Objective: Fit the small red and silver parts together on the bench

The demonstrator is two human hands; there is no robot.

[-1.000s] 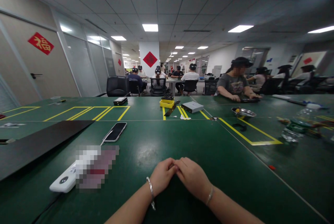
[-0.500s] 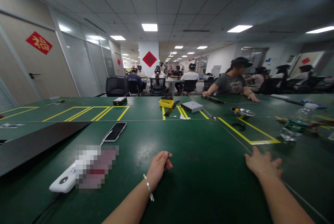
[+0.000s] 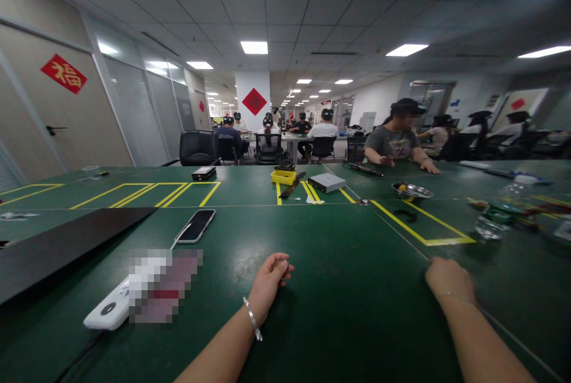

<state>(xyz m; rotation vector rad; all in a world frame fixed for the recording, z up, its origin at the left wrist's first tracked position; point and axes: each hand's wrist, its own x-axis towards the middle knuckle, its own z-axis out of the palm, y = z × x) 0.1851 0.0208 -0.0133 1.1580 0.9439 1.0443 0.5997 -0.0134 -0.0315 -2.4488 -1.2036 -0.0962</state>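
Observation:
My left hand [image 3: 271, 279], with a silver bracelet at the wrist, rests just above the green table [image 3: 348, 311]. Its thumb presses against curled fingers; whatever lies between them is too small to make out. Farther right, my right hand [image 3: 450, 281] is down by the thin seam of the table, slightly blurred. Its fingers are folded under, so the back of the hand hides whatever they hold, if anything. Beyond it is a yellow tape outline [image 3: 448, 242], with a clear water bottle [image 3: 494, 216] to its right.
A phone [image 3: 196, 226], a white device [image 3: 107, 307] and a black panel [image 3: 66, 246] lie on the left. Farther back are a yellow tray [image 3: 284, 177], a grey box [image 3: 327, 182] and a metal bowl [image 3: 417, 192]. A person [image 3: 397, 139] sits across the table.
My right hand has gone from spread fingers to folded ones. My left hand's fingers have shifted slightly. The person across has drawn one hand back from the dark object.

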